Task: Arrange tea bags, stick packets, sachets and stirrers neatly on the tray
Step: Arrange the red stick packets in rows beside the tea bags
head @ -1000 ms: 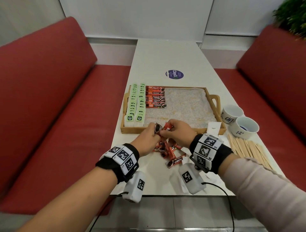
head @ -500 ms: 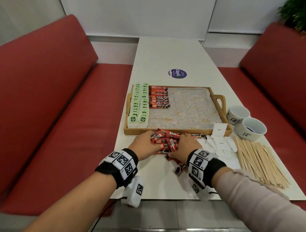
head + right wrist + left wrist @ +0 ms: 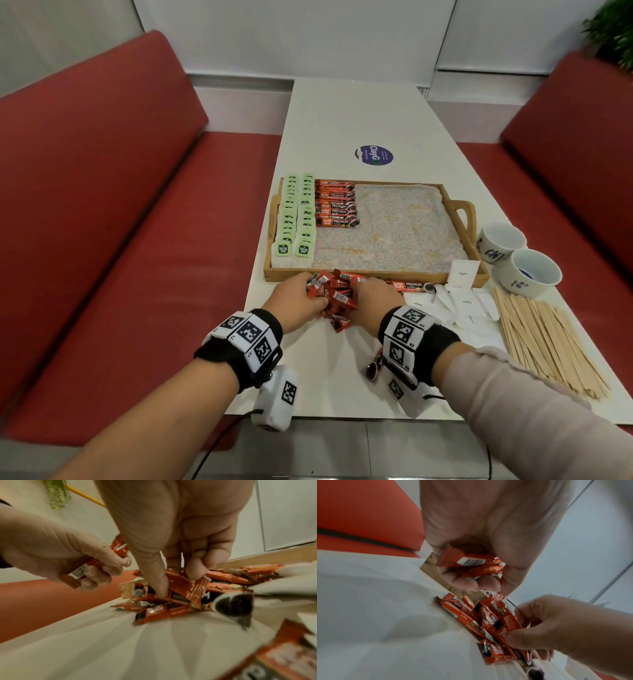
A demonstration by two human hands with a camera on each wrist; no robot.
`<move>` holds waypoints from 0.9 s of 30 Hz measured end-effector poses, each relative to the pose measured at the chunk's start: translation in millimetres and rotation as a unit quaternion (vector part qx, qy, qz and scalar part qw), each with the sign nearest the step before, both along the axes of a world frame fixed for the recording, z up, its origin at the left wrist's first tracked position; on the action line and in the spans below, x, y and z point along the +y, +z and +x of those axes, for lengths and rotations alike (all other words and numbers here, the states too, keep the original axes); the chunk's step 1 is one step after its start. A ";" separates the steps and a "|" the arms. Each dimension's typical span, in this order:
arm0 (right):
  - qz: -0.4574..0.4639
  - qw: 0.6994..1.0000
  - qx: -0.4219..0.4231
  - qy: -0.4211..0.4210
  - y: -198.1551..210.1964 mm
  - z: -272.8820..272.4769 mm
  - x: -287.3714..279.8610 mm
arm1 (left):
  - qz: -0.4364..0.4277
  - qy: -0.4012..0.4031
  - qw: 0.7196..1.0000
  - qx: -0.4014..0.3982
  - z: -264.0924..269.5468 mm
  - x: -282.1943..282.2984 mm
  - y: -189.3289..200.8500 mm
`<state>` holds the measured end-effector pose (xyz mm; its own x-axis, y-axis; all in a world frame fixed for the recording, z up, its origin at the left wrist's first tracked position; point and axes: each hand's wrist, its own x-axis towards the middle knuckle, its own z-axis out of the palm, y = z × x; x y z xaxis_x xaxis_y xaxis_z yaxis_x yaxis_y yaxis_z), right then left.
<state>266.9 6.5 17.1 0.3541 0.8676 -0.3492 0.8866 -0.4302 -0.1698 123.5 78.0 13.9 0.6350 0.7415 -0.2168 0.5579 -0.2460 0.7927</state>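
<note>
Both hands are in a loose pile of red stick packets [image 3: 337, 296] on the table, just in front of the wooden tray [image 3: 466, 216]. My left hand [image 3: 297, 295] grips a small bundle of red packets [image 3: 471, 562] in curled fingers. My right hand [image 3: 374, 301] pinches one packet [image 3: 181, 586] in the pile between thumb and fingers. On the tray's left side lie two columns of green tea bags [image 3: 296, 219] and one column of red packets [image 3: 337, 205]. White sachets [image 3: 460, 303] and wooden stirrers [image 3: 548, 337] lie on the table to the right.
Two white cups [image 3: 500, 241] [image 3: 529, 275] stand right of the tray. One white sachet [image 3: 463, 273] leans on the tray's front right corner. A stray red packet [image 3: 374, 366] lies under my right wrist. Red benches flank the table; a round sticker [image 3: 373, 156] lies behind the tray.
A second ago both hands held a packet up at the tray's front rim. They have dropped onto the pile, where the left grips a bundle and the right picks at packets.
</note>
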 end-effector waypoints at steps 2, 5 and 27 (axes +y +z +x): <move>-0.001 1.000 -0.005 0.006 4.5 1.0 1.4 | 0.004 0.011 1.000 -0.020 -1.6 1.3 0.9; 0.004 1.000 -0.010 0.015 11.2 2.0 1.2 | -0.006 0.024 0.999 -0.043 -3.4 1.3 0.9; -0.027 0.996 -0.040 0.075 -7.6 -2.4 -6.0 | -0.084 0.062 0.994 -0.045 -12.7 -15.3 -5.9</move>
<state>264.5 0.5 9.6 0.2506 0.8936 -0.3723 0.9511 -0.2990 -0.0774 110.8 62.7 7.9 0.5640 0.7731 -0.2903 0.5006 -0.0404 0.8648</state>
